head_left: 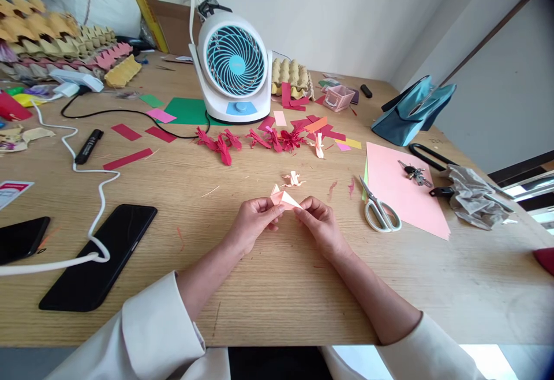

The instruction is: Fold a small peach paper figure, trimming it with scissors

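A small folded piece of pale pink paper (284,199) is held up between both hands, above the wooden table. My left hand (255,218) pinches its left side between thumb and fingers. At its right corner, my right hand (321,224) grips with thumb and forefinger. Just beyond the fingers lies a small pale pink folded paper figure (294,179). Farther back sit several dark red folded paper figures (223,148) and another pale pink one (319,146). White-handled scissors (381,210) lie to the right, partly on a stack of pink paper (404,190).
A white and blue fan (236,68) stands at the back. On the left are a black phone (101,256), a white cable (101,207) and a black marker (89,147). Keys (415,173) rest on the pink paper. A blue bag (407,116) stands at the right.
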{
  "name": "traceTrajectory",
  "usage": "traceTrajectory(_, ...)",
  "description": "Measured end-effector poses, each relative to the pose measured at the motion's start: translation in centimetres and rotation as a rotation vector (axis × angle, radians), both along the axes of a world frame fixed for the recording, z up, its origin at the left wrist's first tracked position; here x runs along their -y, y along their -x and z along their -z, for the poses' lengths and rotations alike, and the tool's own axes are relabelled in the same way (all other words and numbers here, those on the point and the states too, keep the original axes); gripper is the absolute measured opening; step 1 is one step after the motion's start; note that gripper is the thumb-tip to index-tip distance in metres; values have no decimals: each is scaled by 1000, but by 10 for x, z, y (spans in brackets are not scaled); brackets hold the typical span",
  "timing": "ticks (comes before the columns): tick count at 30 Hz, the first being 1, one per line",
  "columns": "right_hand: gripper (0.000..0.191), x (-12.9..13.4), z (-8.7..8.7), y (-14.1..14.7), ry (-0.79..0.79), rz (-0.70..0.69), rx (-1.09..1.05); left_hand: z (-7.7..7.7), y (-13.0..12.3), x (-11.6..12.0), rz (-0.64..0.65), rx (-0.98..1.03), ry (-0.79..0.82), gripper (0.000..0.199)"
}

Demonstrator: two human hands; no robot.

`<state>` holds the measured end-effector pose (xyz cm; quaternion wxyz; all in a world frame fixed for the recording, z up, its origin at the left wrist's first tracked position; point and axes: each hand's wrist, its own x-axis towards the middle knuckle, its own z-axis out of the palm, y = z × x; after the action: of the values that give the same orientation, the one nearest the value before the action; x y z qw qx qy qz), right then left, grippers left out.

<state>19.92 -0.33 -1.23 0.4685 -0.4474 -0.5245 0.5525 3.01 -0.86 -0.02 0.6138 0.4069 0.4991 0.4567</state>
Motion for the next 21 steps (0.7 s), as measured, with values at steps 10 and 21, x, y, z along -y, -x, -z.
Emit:
traceTrajectory(10,42,-1,-7,2,24,-101,146,4,1,-1,102,-192,-97,35)
traceTrajectory(21,36,4,-6,2,-85,-116,297,1,3,-1,127,-193,-127,41)
